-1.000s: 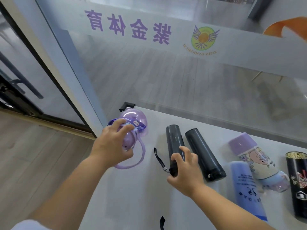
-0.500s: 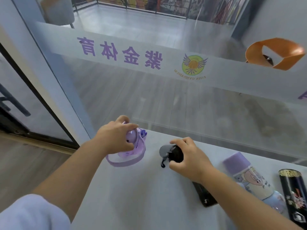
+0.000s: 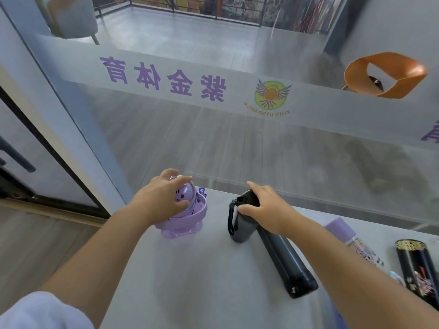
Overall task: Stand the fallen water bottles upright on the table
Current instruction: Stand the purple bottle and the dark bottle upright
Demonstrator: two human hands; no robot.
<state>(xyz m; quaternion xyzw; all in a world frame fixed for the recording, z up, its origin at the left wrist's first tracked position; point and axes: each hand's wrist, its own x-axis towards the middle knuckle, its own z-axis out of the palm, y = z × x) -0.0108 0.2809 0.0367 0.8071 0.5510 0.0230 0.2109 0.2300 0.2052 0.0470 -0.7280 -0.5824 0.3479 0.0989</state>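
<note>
A round purple bottle (image 3: 187,218) with a bunny face stands upright near the table's far left corner, and my left hand (image 3: 164,198) grips its domed top. To its right a black bottle (image 3: 242,229) with a wrist strap stands upright with my right hand (image 3: 263,207) closed over its cap. Behind my right forearm a second black bottle (image 3: 285,260) lies on its side. Further right lie a purple-capped cartoon bottle (image 3: 349,236) and a black patterned bottle (image 3: 418,264), both fallen.
The white table (image 3: 202,281) butts against a glass wall (image 3: 213,138) with purple lettering. Its left edge drops to a wooden floor beside a door frame (image 3: 59,129). An orange chair (image 3: 384,74) sits beyond the glass.
Both hands have tipped their bottles from lying to standing: the purple one at the left and the strapped black one beside it. The view has also tilted upward.
</note>
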